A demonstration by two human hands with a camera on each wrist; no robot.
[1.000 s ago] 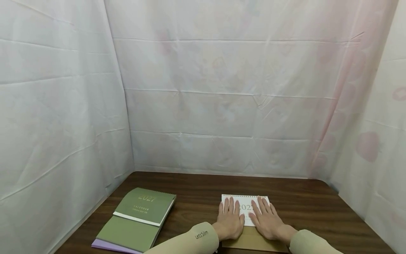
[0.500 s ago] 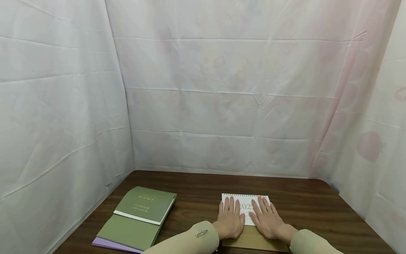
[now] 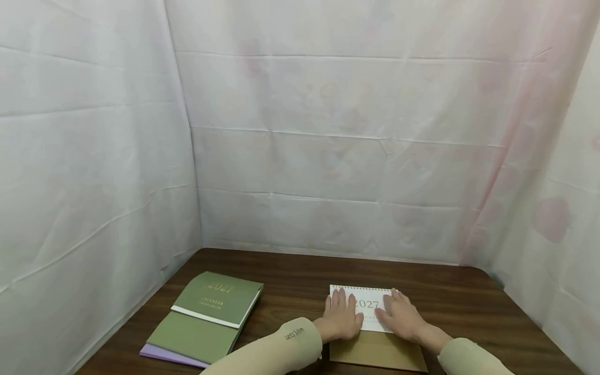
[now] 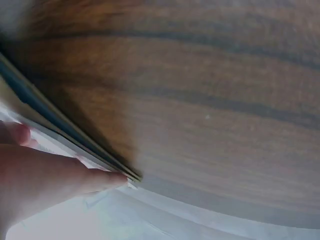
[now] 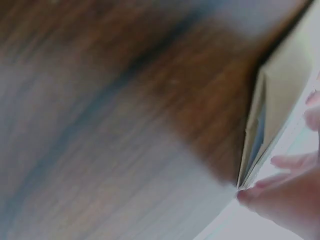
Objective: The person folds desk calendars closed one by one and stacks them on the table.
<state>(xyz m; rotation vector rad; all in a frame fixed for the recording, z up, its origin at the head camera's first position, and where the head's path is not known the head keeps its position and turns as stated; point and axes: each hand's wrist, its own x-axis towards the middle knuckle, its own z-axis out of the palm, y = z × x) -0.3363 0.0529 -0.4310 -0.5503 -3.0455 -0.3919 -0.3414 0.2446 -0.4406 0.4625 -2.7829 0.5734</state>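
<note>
A small desk calendar (image 3: 367, 293) with a white "2027" cover, a spiral top and a tan base (image 3: 375, 351) lies on the table in front of me. My left hand (image 3: 341, 319) rests on the cover's left half, fingers straight and spread. On the right half sits my right hand (image 3: 404, 316), its fingers by the upper right corner and its thumb over the print. From the right side, the right wrist view shows layered tan card (image 5: 285, 75) with thin gaps between the layers. In the left wrist view, fingers (image 4: 100, 179) lie along the calendar's edge.
To the left lies a green 2027 calendar (image 3: 225, 299) on a green base, with a purple item (image 3: 173, 355) under its lower end. The dark wooden table (image 3: 290, 265) has pale fabric (image 3: 300, 156) hanging behind it and along both sides.
My right hand has shifted right and its fingers have drawn together, uncovering more of the printed year. The left hand stays on the cover. The head view has turned slightly.
</note>
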